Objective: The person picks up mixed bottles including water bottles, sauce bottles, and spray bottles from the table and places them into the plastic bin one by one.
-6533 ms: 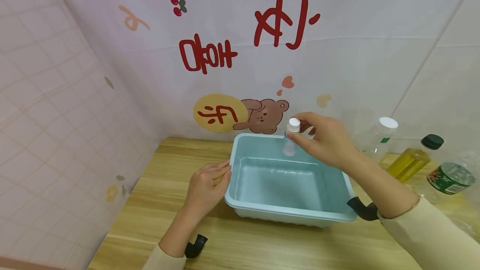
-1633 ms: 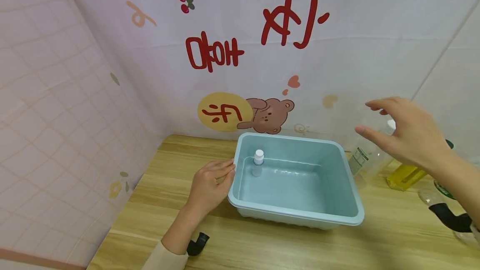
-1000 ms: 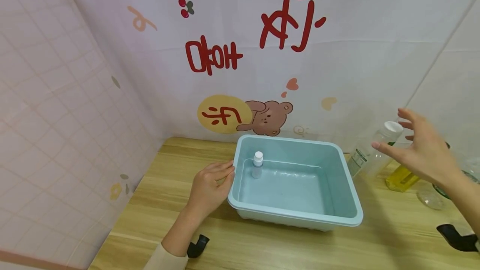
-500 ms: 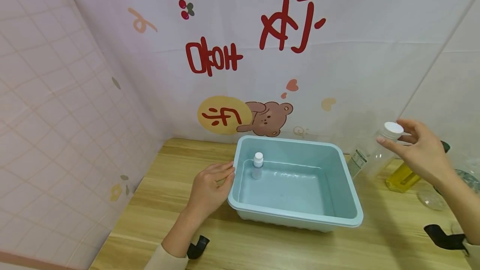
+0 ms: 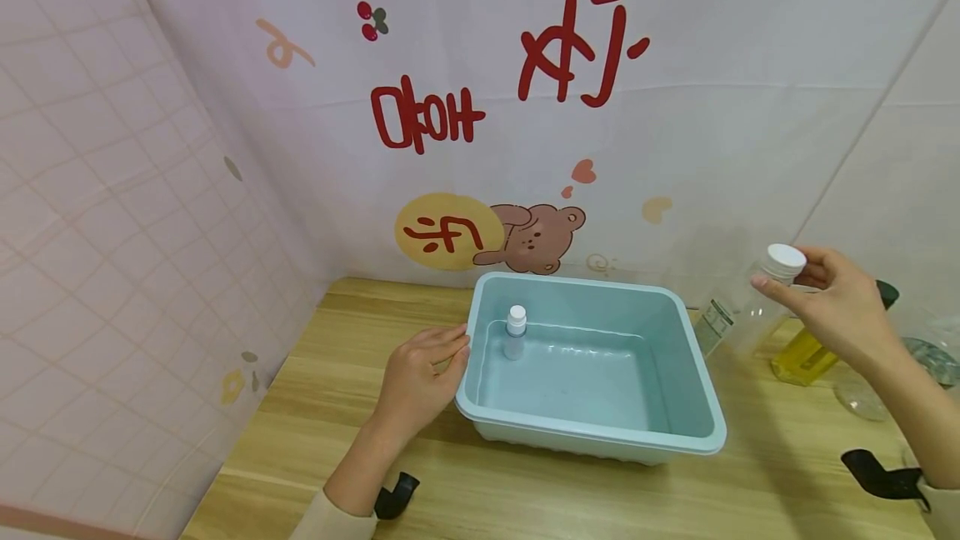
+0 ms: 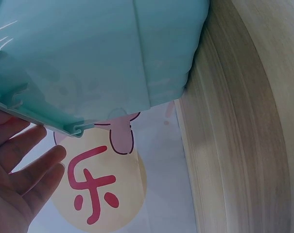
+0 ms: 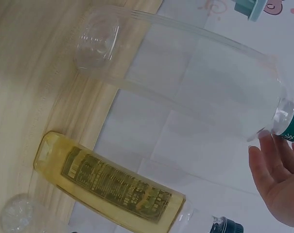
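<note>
My left hand (image 5: 422,375) holds the left rim of a light blue plastic basin (image 5: 592,432), thumb and fingertips at its edge. In the left wrist view, the fingers of that hand (image 6: 23,174) lie against the basin's lip (image 6: 49,127). A small clear bottle (image 5: 515,332) with a white cap stands inside the basin, near its left wall. To the basin's right, my right hand (image 5: 843,307) grips a tall transparent bottle (image 5: 757,319) just below its white cap. The right wrist view shows that bottle's base (image 7: 98,41) down on the wooden table.
Right of the held bottle stands a bottle of yellow liquid (image 5: 804,357) with a dark green cap, partly behind my right hand. Another clear bottle (image 5: 862,397) is farther right. A printed cloth wall (image 5: 690,148) rises behind the wooden table (image 5: 360,315).
The small bottle was in my right hand and now stands in the basin. My right hand has moved right and taken hold of the tall bottle's neck. The left hand stays at the rim.
</note>
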Demonstrator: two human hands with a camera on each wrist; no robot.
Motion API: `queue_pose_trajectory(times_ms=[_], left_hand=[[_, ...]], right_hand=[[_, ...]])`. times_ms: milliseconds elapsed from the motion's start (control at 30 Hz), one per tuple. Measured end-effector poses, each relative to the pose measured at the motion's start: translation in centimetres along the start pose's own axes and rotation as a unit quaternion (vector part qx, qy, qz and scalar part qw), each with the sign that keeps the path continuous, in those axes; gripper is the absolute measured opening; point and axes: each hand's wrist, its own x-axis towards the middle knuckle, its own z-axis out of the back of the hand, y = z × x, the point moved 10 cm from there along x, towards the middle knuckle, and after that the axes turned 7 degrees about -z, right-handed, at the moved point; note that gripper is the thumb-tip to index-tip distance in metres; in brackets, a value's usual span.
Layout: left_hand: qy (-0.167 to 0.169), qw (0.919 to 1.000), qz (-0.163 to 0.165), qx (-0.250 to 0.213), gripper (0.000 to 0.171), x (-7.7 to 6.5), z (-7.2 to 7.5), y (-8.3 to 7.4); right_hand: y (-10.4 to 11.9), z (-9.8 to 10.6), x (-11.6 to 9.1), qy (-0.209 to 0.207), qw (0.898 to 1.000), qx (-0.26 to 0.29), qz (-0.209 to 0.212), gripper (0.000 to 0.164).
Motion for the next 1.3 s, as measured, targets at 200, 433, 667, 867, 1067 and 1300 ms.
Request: queue_pose_trajectory(times_ms=[200, 433, 667, 867, 1067, 1300], left_hand=[[0.000, 1.0000, 0.004, -0.004, 0.025, -0.1, -0.2, 0.1], [0.001, 1.0000, 0.006, -0.005, 0.025, -0.2, -0.4, 0.2], [0.001, 1.0000, 0.003, -0.004, 0.025, -0.2, -0.5, 0.2], [0.000, 1.0000, 0.004, -0.002, 0.025, -0.1, -0.4, 0.3], [0.004, 0.9999, 0.011, -0.004, 0.025, 0.0, -0.4, 0.5], [-0.005, 1.0000, -0.006, -0.004, 0.024, 0.1, -0.2, 0.3]], right_hand=[[-0.3, 0.1, 0.0, -0.006, 1.000, -0.002, 0.001, 0.077], [-0.4, 0.1, 0.0, -0.006, 1.000, -0.009, -0.003, 0.074], [-0.3, 0.2, 0.1, -0.009, 1.000, -0.016, -0.002, 0.073], [0.3, 0.9, 0.0, -0.022, 1.000, -0.013, 0.002, 0.074], [1.8, 2.5, -0.1, -0.041, 0.999, -0.005, 0.021, 0.068], [4.9, 4.9, -0.3, -0.065, 0.997, -0.012, 0.037, 0.061]])
